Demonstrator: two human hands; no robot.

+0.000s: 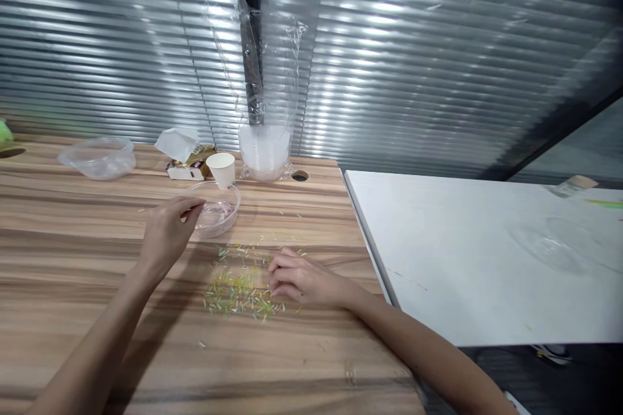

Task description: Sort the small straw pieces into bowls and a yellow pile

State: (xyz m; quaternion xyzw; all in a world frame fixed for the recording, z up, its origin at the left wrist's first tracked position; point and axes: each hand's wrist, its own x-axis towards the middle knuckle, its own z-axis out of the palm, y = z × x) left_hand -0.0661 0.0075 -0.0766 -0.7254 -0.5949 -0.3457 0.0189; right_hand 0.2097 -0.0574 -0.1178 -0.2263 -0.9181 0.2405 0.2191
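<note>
My left hand [169, 228] is at the left rim of a clear round plastic bowl [224, 228]. Thumb and fingers are pinched together over the bowl, and anything between them is too small to make out. Small thin yellow, green and pale bits [238, 292] lie scattered in a loose patch on the wooden table [272, 363]. At the right side of this patch rests my right hand [302, 280], its fingers curled in close to the bits. Whether it pinches any of them is hidden.
Behind the bowl stand a white paper cup [222, 168], a tissue pack [195, 165] and a stack of clear containers [265, 150] in a plastic bag. Another clear bowl [104, 159] is back left. A white table [462, 259] adjoins on the right, with clear lids [549, 243].
</note>
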